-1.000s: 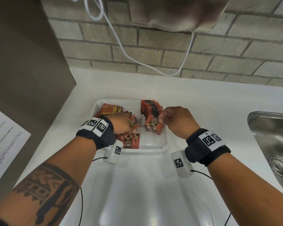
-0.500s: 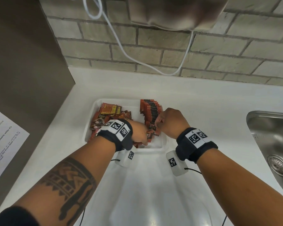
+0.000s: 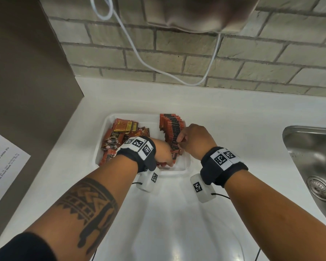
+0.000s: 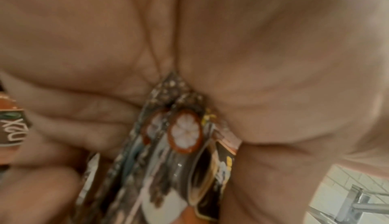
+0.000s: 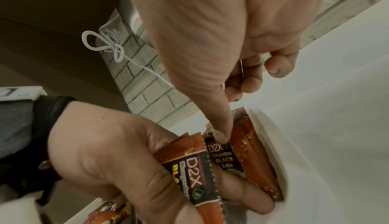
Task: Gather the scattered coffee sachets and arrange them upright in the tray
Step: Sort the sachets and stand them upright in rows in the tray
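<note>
one white tray sits on the white counter, and every coffee sachet in view lies inside it. at the tray's 1 o'clock corner stands one upright row of sachets, packed edge to edge, too tight and too small to count. toward 9 to 11 o'clock lies one loose pile of sachets, flat and overlapping, at least five visible, the exact number unclear. two hands work in the tray. the left hand, at about 6 o'clock in the tray, has its fingers curled round a small bundle of sachets; the left wrist view shows several edges fanned against the palm, at least three, and the right wrist view shows "d2x" printed on the front one. the right hand, at about 3 o'clock, presses its thumb down on the top edge of the nearest sachet in the row, with the other fingers curled behind the row's top, so it pinches that near end. the bundle sits just beside this front sachet, touching or nearly so. beyond the tray there are one steel sink at 3 o'clock, one white cable hanging on the brick wall at 12 o'clock, and one printed sheet at 9 o'clock.
</note>
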Tool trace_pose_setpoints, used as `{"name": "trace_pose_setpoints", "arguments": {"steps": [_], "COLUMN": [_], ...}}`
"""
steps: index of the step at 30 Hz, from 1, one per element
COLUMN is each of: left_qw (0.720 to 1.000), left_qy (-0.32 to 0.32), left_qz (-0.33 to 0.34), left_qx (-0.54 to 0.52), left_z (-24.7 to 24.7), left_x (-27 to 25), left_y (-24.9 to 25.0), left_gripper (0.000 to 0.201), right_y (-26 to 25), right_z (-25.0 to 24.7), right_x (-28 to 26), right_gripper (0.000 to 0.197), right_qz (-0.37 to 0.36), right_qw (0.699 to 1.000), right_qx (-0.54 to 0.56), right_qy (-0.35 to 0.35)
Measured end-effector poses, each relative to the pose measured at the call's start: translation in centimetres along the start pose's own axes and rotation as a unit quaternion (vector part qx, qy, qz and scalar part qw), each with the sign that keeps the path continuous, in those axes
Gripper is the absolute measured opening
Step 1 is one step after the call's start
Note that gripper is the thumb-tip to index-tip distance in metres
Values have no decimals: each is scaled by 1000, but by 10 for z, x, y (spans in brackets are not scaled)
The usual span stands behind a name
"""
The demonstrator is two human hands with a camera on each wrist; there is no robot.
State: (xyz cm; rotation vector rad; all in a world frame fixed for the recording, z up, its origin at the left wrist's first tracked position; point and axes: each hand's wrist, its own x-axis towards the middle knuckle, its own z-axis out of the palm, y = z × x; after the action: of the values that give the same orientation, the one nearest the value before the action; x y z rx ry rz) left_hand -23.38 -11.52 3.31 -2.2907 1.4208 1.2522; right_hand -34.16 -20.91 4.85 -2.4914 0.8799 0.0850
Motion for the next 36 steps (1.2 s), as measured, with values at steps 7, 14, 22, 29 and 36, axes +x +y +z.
{"name": "trace_pose_setpoints", "arguments": {"steps": [7,14,22,29,36], "left_qw": [1000,1000,998,988,980], "left_qy": [0,4,9,0,-11], "left_qz": [6,5,8,10,19], "left_qx": [19,27,-61,-152,-200], "left_z": [0,1,-4,-3,1], "left_x": [1,0,-10,-11,-8], "left_y": [1,2,-11,-22,-13], "left_gripper": [25,25,31,32,28], "right_y": [5,6,10,11,11], "right_z": [4,6,-4,3,8], "right_x": [3,4,-6,-10,-7], "right_gripper": [13,17,14,10,15], "right_qz": [-16,-13,-31,-28,-23], "right_qw": [1000,1000,998,998,999], "right_qx": [-5,-1,35,39,15], "right_qy": [1,1,32,43,22]}}
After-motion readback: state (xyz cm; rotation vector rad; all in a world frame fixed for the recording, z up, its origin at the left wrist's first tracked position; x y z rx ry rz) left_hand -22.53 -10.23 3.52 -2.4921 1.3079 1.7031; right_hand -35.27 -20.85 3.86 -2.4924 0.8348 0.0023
